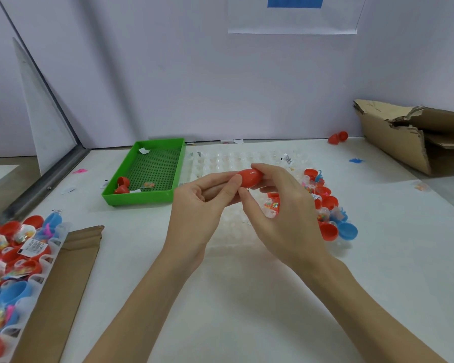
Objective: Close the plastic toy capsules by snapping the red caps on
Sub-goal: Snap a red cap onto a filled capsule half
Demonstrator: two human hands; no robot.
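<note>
Above the clear tray, both hands: met over the middle of the white table (247, 297), raised off its surface.
Red capsule (250, 177): sat between the two hands, lying sideways, its red shell showing between the fingertips.
Left hand (199, 205): fingers curled, thumb and fingertips pinching the capsule's left end.
Right hand (278, 205): fingers wrapped over the top and far side of the capsule, thumb below it.
Clear blister tray (233, 158): lay flat under the hands, most of its pockets looking unfilled.
Loose capsule halves (328, 205): red and blue cups with small toy packets clustered along the tray's right edge.
Green tray (144, 197): stood just left of the clear tray, holding a couple of red halves (122, 186) and scraps.
Second batch (11, 258): red and blue capsules filled a strip at the table's near left, beside a cardboard piece (63, 284).
Torn cardboard box (414, 137): rested at the far right.
Stray red capsule (338, 137): sat by the back wall.
</note>
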